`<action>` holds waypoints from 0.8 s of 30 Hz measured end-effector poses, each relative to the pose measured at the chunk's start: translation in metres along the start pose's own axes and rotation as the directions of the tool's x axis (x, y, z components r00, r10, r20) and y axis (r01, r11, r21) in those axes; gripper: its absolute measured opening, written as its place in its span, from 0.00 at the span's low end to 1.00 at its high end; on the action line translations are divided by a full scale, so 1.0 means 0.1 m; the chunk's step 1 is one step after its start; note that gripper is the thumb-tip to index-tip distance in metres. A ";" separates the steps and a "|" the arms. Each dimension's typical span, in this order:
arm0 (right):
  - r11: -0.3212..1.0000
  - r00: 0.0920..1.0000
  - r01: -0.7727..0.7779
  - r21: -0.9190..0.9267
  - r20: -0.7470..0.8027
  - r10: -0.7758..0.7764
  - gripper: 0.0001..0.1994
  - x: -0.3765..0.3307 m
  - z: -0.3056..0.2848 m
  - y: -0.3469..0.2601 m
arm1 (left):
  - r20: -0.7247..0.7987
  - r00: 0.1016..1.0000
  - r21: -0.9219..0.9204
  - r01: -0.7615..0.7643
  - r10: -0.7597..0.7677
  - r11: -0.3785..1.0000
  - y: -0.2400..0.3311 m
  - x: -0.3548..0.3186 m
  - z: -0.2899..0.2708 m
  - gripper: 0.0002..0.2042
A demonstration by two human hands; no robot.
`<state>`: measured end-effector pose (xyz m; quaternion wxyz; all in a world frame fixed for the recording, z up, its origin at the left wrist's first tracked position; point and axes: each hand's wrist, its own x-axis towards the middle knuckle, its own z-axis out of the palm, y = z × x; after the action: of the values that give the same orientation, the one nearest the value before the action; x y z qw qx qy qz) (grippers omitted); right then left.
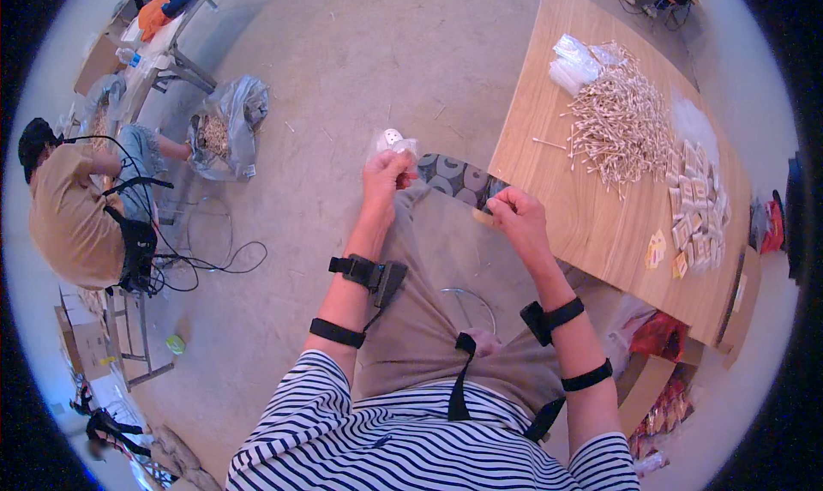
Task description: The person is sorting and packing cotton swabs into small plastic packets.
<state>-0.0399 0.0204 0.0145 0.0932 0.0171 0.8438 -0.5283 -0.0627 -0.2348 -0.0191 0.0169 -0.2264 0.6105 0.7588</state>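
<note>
My left hand point(387, 180) is raised over my left leg, its fingers closed on a small clear plastic bag point(406, 146). Just past the bag shows a white item with dark holes point(392, 136), perhaps the toe of a clog. My right hand point(517, 216) is pinched beside the near left edge of the wooden table point(591, 229); what its fingertips hold, if anything, is too small to make out. Between the hands lies a dark surface with grey rings point(454, 179). On the table is a heap of cotton swabs point(621, 118), with one loose swab point(549, 143) to its left.
Clear bags point(573, 64) lie behind the heap; small packed boxes point(696, 208) and yellow cards point(656, 249) sit at the table's right. Red packages point(660, 332) are below its near corner. Leftward, a seated person point(81, 208) reaches into a plastic sack point(227, 131); cables point(201, 259) trail there.
</note>
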 end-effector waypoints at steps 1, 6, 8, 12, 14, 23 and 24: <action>1.000 1.000 -0.002 0.006 0.002 0.002 0.09 0.00 0.01 0.02 | 0.001 1.000 0.001 0.000 0.000 1.000 -0.01 0.00 -0.01 0.12; 0.999 1.000 0.008 0.040 -0.003 -0.008 0.09 -0.01 0.02 0.00 | 0.016 1.000 -0.026 -0.006 0.006 1.000 -0.07 0.03 -0.09 0.14; 0.998 1.000 0.006 0.069 0.001 -0.006 0.09 0.00 0.02 0.02 | 0.019 1.000 -0.006 0.004 -0.004 1.000 -0.08 0.02 -0.09 0.14; 0.999 1.000 0.018 0.050 -0.008 -0.018 0.08 -0.02 0.02 -0.03 | 0.028 0.999 -0.008 0.030 -0.030 1.000 -0.06 -0.01 -0.09 0.13; 1.000 1.000 0.011 0.013 -0.006 -0.011 0.08 -0.03 0.01 -0.06 | 0.026 0.999 0.001 0.023 -0.023 1.000 -0.04 -0.03 -0.07 0.13; 1.000 1.000 0.013 -0.006 -0.018 -0.013 0.08 -0.02 0.03 -0.01 | 0.030 0.999 -0.003 -0.028 0.028 1.000 0.00 -0.05 -0.03 0.13; 1.000 1.000 0.013 -0.006 -0.019 -0.013 0.08 -0.02 0.03 -0.01 | 0.032 0.999 0.005 -0.041 0.041 0.999 0.01 -0.06 -0.02 0.13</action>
<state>-0.0377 0.0174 0.0149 0.0819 0.0162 0.8462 -0.5262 -0.0567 -0.2355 -0.0157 0.0117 -0.2017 0.6166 0.7609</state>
